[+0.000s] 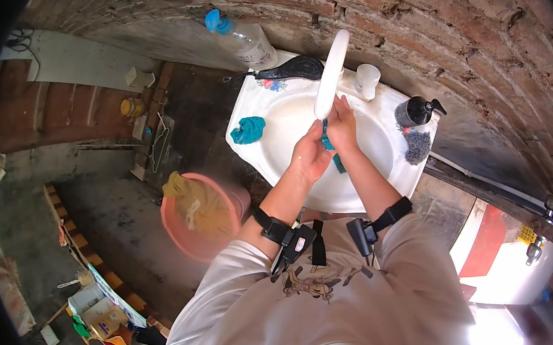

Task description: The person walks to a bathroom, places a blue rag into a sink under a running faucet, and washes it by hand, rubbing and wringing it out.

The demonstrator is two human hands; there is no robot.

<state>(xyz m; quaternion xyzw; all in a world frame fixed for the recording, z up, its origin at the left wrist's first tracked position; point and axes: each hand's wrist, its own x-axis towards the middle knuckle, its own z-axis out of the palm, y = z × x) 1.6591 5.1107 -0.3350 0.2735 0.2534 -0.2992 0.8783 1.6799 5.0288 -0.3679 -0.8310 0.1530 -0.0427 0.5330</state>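
- Black straps (277, 230) circle both forearms, over a white T-shirt (342, 314)
- Left hand (311, 154): half closed, palm turned inward, fingers curled against a narrow teal cloth (328, 143)
- Right hand (342, 127): fingers nearly straight, pointing away from the body beside the spout; the cloth lies against its palm side, though I cannot tell how firmly it grips
- The teal cloth sits between the hands, below the spout and over the white washbasin (380, 143); its long axis runs away from the body, slanting slightly left, the loose end hanging toward the person
- White faucet (330, 74) arching above the fingertips
- Crumpled teal rag (248, 130) on the basin's left rim
- Brick wall (267, 0) behind
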